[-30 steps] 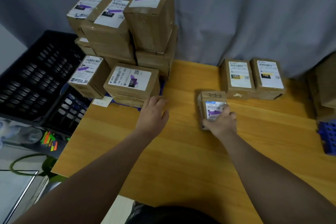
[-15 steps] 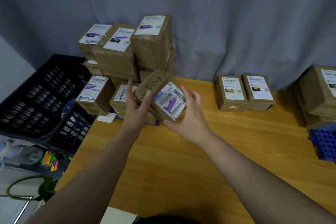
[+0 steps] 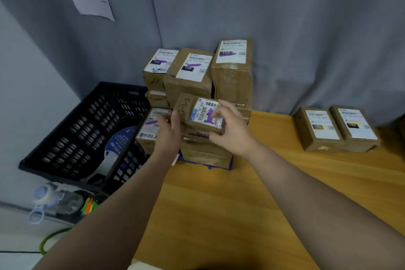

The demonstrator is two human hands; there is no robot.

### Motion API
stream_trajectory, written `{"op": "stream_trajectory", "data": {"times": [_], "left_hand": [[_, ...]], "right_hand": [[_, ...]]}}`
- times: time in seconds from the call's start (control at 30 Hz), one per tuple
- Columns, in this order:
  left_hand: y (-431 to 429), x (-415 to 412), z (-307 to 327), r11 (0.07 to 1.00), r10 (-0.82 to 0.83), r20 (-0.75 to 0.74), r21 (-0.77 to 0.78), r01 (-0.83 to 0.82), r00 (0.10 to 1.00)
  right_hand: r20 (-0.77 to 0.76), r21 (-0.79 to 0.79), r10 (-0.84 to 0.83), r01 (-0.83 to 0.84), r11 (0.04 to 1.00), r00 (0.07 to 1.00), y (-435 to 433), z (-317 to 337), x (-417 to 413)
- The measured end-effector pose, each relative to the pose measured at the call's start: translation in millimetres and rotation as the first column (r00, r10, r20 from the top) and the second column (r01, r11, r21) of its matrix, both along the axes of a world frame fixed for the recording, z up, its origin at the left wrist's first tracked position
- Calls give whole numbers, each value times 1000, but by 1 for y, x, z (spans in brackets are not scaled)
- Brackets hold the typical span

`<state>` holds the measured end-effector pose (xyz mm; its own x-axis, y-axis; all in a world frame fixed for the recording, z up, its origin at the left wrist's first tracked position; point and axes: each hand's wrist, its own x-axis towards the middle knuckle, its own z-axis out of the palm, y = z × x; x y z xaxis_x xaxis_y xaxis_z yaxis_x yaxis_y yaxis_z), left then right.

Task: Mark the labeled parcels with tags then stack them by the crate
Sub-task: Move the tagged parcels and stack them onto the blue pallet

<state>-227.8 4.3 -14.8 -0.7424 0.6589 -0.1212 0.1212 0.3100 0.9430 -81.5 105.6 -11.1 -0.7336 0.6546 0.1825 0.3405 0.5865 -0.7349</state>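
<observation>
Two hands on the small parcel (image 3: pixel 197 114) marked 2-3-3: left hand (image 3: pixel 167 131) grips its left edge, right hand (image 3: pixel 232 133) pinches its right corner. Half a second ago it hung tilted in the air; now it sits level atop the front pile (image 3: pixel 203 155) just right of the black crate (image 3: pixel 83 129). Three purple-tagged parcels (image 3: pixel 192 68) sit higher, by the crate's far corner; two yellow-tagged parcels (image 3: pixel 320 131) lie well right of the crate

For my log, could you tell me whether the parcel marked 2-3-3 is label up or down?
Label up: the parcel shows its white barcode label to the camera, held by the left hand and right hand.
</observation>
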Motion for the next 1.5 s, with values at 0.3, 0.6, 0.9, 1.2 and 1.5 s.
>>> {"op": "stream_trajectory", "data": {"times": [0.3,0.6,0.9,1.2,1.5], "left_hand": [[-1,-32,-22,947,-172,-177,-299,114,969],[1,3,1,989,-144,-533,-109,101,834],[23,100,-4,928,-348,-579,-99,359,738],[69,251,-34,794,-587,-198,-329,510,785],[99,376,-58,788,-569,-120,-362,498,813]], "right_hand": [[231,270,-120,55,961,966,-13,-18,-13],[186,180,-216,183,966,958,-18,-7,17],[245,125,-392,372,920,887,-3,-23,123],[329,84,-390,385,919,860,41,-35,282],[327,40,-513,531,846,793,90,-57,423]]}}
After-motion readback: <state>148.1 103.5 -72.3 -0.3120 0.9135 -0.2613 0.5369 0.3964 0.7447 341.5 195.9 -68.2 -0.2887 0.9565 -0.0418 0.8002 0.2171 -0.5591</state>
